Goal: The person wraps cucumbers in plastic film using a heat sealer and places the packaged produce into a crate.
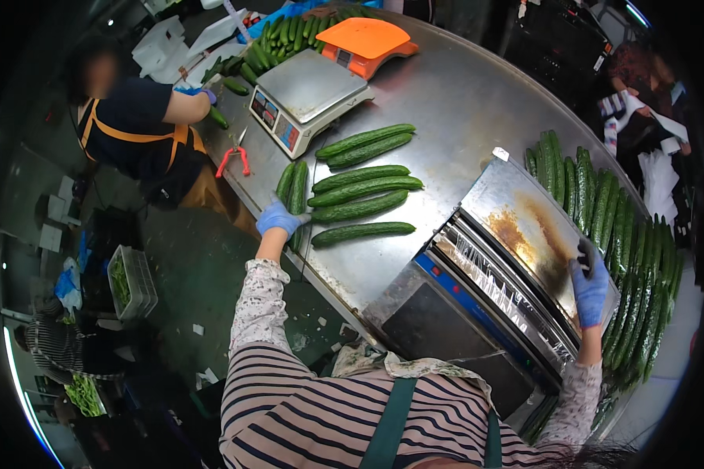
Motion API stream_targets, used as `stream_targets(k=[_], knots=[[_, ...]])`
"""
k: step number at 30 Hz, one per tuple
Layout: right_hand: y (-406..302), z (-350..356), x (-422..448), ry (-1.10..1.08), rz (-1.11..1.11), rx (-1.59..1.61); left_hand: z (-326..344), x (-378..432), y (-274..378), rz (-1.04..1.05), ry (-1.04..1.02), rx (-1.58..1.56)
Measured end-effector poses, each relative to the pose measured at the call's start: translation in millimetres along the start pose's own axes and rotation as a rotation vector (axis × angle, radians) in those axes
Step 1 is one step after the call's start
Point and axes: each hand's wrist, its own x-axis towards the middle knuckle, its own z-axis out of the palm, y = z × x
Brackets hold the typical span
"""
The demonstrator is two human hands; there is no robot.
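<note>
My left hand (280, 218), in a blue glove, lies across a pair of cucumbers (298, 184) near the table's front edge, thumb on one side and fingers on the other. Its thumb tip meets the end of one of several cucumbers (361, 206) laid in a row to the right. My right hand (590, 287), gloved in blue with dark fingertips, is over the right end of a film wrapping machine (504, 234). Its fingers are bent, and whether they grip anything is hidden. Beyond it lie many film-wrapped cucumbers (633, 281).
A metal scale (311, 88) and an orange scale (364, 44) stand further back on the steel table (440, 94). Red-handled scissors (233, 159) lie near the left edge. A co-worker (146, 123) stands at left by a cucumber pile (293, 35). A crate (132, 281) sits on the floor.
</note>
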Motion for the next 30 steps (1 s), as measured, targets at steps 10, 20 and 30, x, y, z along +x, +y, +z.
stream_targets(k=[10,20,30], knots=[[13,-20,-103,0.119,0.073,0.06,12,16,-1,0.006,0.0,-0.077],[-25,-19,-139,0.252,0.024,0.245,3,-76,0,0.685,0.219,-0.938],[-117,71,-93,0.13,-0.149,1.024,15,-215,100,1.454,0.096,-0.672]])
